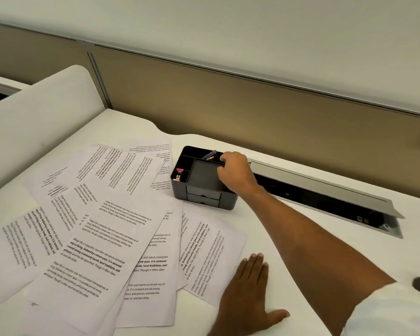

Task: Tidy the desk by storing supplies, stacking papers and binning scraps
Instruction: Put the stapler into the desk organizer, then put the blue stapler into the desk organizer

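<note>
Head view: a black plastic desk organiser with open compartments and two small front drawers point(204, 190) stands mid-frame on the white surface point(301, 251). The right-hand grip point(235, 173) reaches in from 5 o'clock and rests over the organiser's top right rim, fingers curled narrow. I cannot tell whether they pinch anything. Pens point(210, 155) lean in the rear compartment at the organiser's 12 o'clock, and small red items point(179, 174), possibly clips, sit in its 9 o'clock slot. Loose white printed paper sheets point(102, 226) lie fanned and overlapping from the organiser's 7 to 10 o'clock, one tucked against its left wall. The left-hand grip point(247, 294) lies flat and wide at 6 o'clock, fingertips touching the nearest sheet's edge. A grey-lidded cable trough point(325, 190) stands open at 3 o'clock.
</note>
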A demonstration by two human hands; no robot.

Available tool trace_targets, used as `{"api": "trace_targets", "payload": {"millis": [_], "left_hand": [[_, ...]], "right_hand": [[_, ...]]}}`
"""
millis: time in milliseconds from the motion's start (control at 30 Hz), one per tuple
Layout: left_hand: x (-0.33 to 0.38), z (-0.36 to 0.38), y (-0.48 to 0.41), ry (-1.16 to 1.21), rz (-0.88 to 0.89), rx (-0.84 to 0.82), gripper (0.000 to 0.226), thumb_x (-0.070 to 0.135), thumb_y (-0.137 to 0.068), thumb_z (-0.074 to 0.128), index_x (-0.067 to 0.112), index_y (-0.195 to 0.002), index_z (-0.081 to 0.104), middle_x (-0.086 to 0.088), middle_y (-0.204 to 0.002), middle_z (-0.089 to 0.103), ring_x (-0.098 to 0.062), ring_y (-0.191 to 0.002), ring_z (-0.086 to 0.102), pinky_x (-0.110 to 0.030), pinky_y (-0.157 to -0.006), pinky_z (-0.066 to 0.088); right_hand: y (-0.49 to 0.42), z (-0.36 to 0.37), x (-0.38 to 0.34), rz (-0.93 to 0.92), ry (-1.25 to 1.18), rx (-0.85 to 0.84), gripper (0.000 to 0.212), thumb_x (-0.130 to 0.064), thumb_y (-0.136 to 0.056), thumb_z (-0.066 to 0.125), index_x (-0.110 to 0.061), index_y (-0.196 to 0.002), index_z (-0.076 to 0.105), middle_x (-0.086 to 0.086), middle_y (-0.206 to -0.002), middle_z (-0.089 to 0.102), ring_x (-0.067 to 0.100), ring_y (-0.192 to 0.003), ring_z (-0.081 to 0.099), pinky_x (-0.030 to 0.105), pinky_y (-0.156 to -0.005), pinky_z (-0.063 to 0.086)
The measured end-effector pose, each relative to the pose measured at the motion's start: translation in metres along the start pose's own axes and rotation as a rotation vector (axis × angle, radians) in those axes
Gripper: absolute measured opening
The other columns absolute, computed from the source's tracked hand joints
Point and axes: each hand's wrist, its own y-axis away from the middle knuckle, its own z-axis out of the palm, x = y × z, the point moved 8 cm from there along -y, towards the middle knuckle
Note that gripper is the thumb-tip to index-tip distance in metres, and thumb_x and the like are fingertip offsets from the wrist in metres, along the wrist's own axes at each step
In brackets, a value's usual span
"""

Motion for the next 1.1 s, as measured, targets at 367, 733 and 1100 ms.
{"api": "trace_targets", "payload": {"millis": [367,733,1100], "left_hand": [[0.01,0.08,-0.012,-0.049,0.032,-0.015,0.094,0.081,-0.08,0.032,0.01,-0.139,0.048,-0.008,-0.151,0.038,-0.022,-0.139,0.037,-0.033,-0.11,0.019],[0.01,0.083,-0.013,-0.088,0.074,0.053,0.092,0.079,-0.083,0.032,0.014,-0.147,0.036,-0.003,-0.157,0.026,-0.017,-0.146,0.022,-0.03,-0.114,0.011],[0.009,0.083,-0.013,-0.084,0.086,0.078,0.092,0.08,-0.082,0.032,0.015,-0.146,0.037,-0.002,-0.157,0.028,-0.017,-0.145,0.026,-0.033,-0.119,0.022]], "right_hand": [[0.099,-0.07,0.216,0.595,0.032,0.034,0.009,-0.005,-0.083,0.059,0.0,-0.088,0.063,0.022,-0.102,0.068,0.037,-0.092,0.066,0.028,-0.063,0.044],[0.129,-0.037,0.231,0.633,0.049,-0.188,0.048,-0.045,-0.077,0.073,-0.008,-0.101,0.054,0.01,-0.101,0.064,0.022,-0.084,0.058,0.03,-0.067,0.045],[0.128,-0.024,0.234,0.737,-0.02,-0.21,0.05,-0.021,-0.074,0.079,-0.004,-0.115,0.054,0.016,-0.115,0.061,0.032,-0.103,0.061,0.039,-0.085,0.056]]}}
